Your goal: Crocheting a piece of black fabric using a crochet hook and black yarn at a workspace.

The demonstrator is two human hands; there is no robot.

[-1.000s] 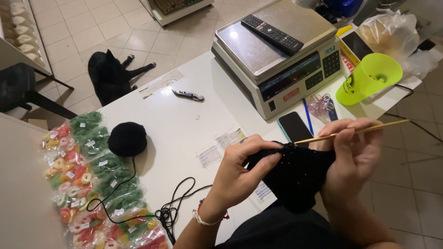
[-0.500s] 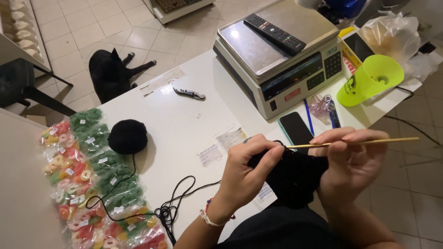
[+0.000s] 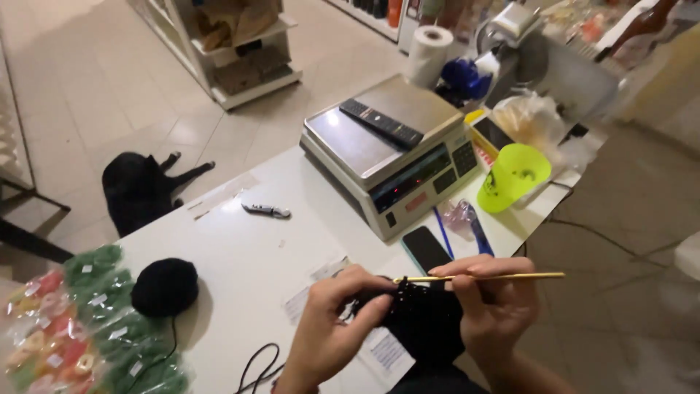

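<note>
Crochet hook (image 3: 496, 276) pinched in right hand (image 3: 492, 306) | black crochet piece (image 3: 423, 321) gripped by left hand (image 3: 339, 314), between both

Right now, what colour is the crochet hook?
Yellow-gold; the crochet hook is in the right hand over black yarnwork. Clearest in the head view.

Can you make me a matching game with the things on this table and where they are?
Things:
1. remote
2. yarn ball
3. hook
4. phone

Places:
A. in the right hand
B. flat on the table in front of the scale
C. on top of the scale
D. beside the candy bags

Pairs: 1-C, 2-D, 3-A, 4-B
</note>
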